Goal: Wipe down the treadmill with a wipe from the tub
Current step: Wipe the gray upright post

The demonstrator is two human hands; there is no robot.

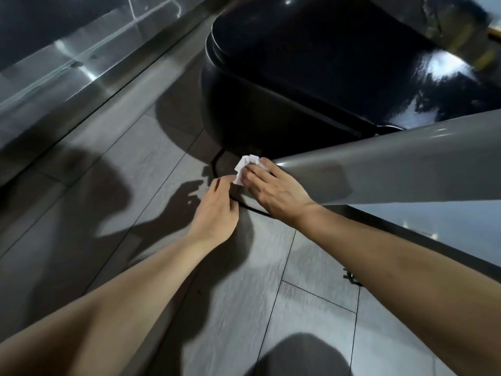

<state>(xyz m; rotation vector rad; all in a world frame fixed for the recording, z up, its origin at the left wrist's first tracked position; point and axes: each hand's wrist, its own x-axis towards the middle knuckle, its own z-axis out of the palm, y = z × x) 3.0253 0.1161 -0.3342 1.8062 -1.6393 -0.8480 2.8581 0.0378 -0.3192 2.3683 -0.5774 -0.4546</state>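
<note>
A crumpled white wipe [245, 166] is pressed against the low end of the treadmill's grey upright [393, 169] by my right hand [276, 189], fingers spread over it. My left hand [217, 210] hovers just left of the wipe, thumb and forefinger close to its lower edge, the other fingers loosely curled; I cannot tell if they touch it. The treadmill's glossy black motor cover [311, 77] fills the upper middle. The tub is out of view.
Grey floor tiles [244, 294] lie below my arms. A black cable [252, 208] runs on the floor under my hands. A reflective wall or mirror panel [67, 58] stands at the left. The treadmill's grey side rail [447, 226] runs along the right.
</note>
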